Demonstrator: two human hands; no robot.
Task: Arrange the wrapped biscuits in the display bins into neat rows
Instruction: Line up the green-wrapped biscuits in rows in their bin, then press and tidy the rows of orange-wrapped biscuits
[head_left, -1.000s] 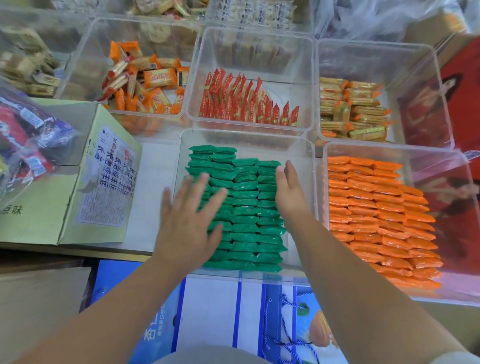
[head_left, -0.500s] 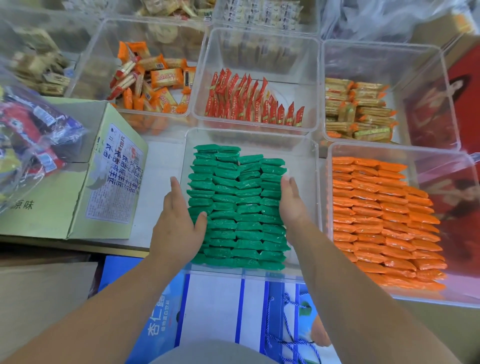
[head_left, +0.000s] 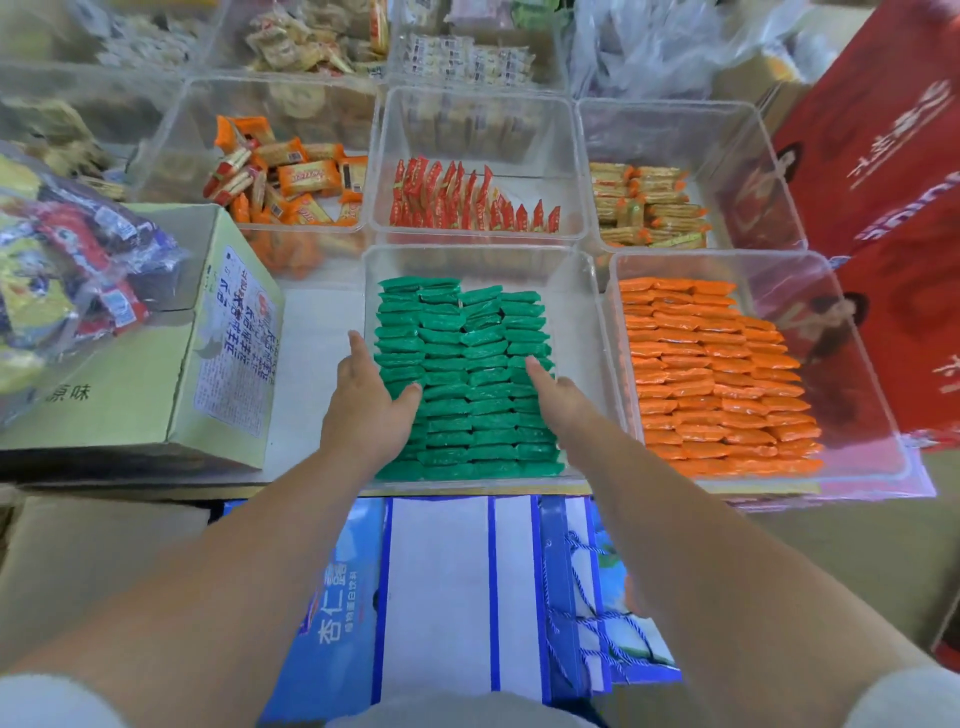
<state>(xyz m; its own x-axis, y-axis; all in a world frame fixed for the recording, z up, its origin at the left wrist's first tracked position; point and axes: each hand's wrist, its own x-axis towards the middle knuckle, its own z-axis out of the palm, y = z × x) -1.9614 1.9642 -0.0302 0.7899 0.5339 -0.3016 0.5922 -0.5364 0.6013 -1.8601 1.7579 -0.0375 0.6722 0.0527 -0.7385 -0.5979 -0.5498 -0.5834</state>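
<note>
green wrapped biscuits (head_left: 467, 384) inside clear bin (head_left: 587, 312), columns running front to back, each packet lying crosswise. my left hand (head_left: 366, 410) flat against their left flank, my right hand (head_left: 558, 395) flat against right flank; fingers straight, gripping nothing. biscuits lie between palms. rows at bin's far end ragged; inward squeeze seems next.

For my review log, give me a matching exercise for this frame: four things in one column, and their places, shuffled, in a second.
Things
1. green packs
2. stacked orange packs
3. red packs
4. cardboard box

Places
a. front right bin
b. left of the front bins
c. rear middle bin
d. front middle bin, between left hand and right hand

Pairs: 1-d; 2-a; 3-c; 4-b
</note>
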